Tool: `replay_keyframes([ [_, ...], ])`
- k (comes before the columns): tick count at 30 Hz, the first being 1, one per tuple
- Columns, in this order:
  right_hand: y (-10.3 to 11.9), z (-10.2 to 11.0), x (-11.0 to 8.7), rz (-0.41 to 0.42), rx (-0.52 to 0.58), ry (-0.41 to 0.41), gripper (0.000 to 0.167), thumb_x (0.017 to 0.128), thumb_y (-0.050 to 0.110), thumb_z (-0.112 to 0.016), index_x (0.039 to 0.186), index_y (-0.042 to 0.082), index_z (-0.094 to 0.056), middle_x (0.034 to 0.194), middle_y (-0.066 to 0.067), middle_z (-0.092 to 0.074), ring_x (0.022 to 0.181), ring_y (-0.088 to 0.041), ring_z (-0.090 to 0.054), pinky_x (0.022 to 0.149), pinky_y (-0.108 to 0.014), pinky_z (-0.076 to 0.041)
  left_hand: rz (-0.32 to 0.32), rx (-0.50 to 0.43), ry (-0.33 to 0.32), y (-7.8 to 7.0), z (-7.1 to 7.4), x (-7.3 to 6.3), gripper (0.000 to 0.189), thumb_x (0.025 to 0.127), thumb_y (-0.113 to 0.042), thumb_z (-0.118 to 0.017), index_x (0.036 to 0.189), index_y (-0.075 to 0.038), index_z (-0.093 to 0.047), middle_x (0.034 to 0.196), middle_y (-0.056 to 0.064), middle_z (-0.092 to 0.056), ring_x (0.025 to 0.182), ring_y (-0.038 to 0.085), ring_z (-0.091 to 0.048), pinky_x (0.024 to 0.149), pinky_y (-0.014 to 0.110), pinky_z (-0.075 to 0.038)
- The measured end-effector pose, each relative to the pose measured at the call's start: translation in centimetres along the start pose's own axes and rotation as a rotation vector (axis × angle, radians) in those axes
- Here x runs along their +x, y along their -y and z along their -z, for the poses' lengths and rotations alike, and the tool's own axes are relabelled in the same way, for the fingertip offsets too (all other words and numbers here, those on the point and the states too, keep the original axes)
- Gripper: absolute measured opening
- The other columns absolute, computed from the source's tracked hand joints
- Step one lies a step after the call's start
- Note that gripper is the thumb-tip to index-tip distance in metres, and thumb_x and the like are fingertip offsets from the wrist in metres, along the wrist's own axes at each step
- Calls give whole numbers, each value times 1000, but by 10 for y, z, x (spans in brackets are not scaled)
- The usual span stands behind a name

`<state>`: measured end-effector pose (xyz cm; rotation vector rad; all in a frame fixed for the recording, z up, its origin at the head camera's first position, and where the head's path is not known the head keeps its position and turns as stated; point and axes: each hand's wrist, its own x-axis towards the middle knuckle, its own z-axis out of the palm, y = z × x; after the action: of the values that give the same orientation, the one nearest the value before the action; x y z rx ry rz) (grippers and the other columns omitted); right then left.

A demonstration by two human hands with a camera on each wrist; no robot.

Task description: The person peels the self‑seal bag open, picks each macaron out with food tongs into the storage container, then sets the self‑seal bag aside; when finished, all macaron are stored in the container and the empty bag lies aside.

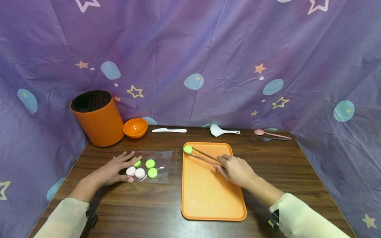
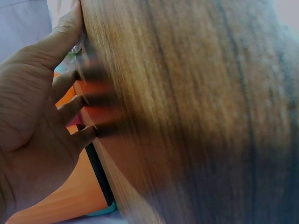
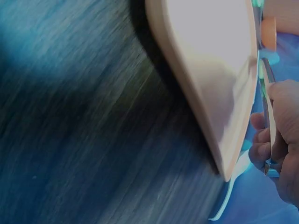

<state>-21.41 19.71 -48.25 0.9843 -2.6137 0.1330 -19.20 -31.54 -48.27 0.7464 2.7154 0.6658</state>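
Observation:
My right hand (image 1: 236, 170) grips a pair of metal tongs (image 1: 205, 154) above the orange tray (image 1: 212, 198). Between the tips of the tongs is a green macaron (image 1: 188, 149), at the tray's far left corner. In the right wrist view, the fingers curl round the silver tongs (image 3: 269, 107). My left hand (image 1: 114, 168) lies spread at the left end of a clear plastic bag (image 1: 166, 165), its fingertips over a green macaron (image 1: 137, 163). On the bag are two more green macarons (image 1: 150, 164) and two pale ones (image 1: 140, 173), one pinkish.
An orange knife block (image 1: 102, 125) and an orange bowl (image 1: 135, 128) stand at the back left. Along the back edge lie a white knife (image 1: 169, 130), a white ladle (image 1: 218, 131), a pink spoon (image 1: 262, 132) and a dark fork (image 1: 268, 139). A purple cloth (image 1: 166, 59) hangs behind.

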Motion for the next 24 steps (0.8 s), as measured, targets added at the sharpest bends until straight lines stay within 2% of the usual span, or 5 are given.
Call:
replay_keyframes([
  [9, -9, -6, -3, -4, -2, -2, 21, 101, 28, -82, 102, 8, -75, 82, -3, -68, 61, -21, -65, 51, -43, -56, 7, -7, 13, -1, -1, -1, 90, 96, -49, -77, 173, -22, -40, 178, 32, -29, 162, 68, -19, 117, 94, -20],
  [16, -10, -10, -3, -2, -6, 0, 22, 101, 28, -82, 105, 7, -77, 85, -4, -71, 64, -22, -68, 53, -44, -58, 4, -2, 4, -1, -1, -1, 89, 96, -49, -79, 172, -20, -42, 177, 32, -31, 161, 68, -21, 116, 94, -22],
  [24, -10, -12, -3, -13, 5, 8, 22, 101, 29, -82, 103, 8, -75, 80, -3, -66, 61, -20, -65, 51, -42, -56, 8, 4, 0, 0, 1, 1, 89, 96, -48, -80, 171, -19, -43, 177, 32, -31, 161, 68, -22, 117, 94, -22],
])
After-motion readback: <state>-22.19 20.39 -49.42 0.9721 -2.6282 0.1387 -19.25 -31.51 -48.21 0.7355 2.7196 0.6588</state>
